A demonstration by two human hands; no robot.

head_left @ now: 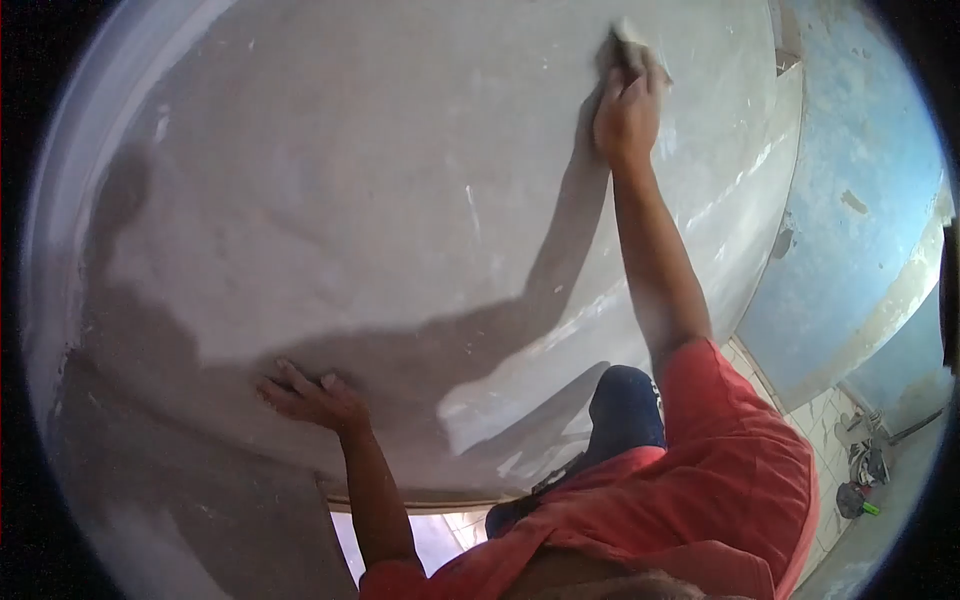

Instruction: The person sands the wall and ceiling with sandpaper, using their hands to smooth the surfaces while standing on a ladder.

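A grey plastered wall with white scuffs and smooth patches fills most of the view. High on it, my right hand presses a pale, folded sheet that looks like sandpaper against the surface; the sheet and fingertips are slightly blurred. Its fingers are closed over the sheet, partly hiding it. Lower down at the left, my left hand rests on the wall with its fingers spread and nothing in it. My right arm is stretched far up, and shadows of my arm and body fall across the plaster.
A pale frame or edge borders the wall at the left. To the right stands a worn blue wall with patched areas. Pale floor tiles show below, with a dark cluttered pile and a green-tipped item.
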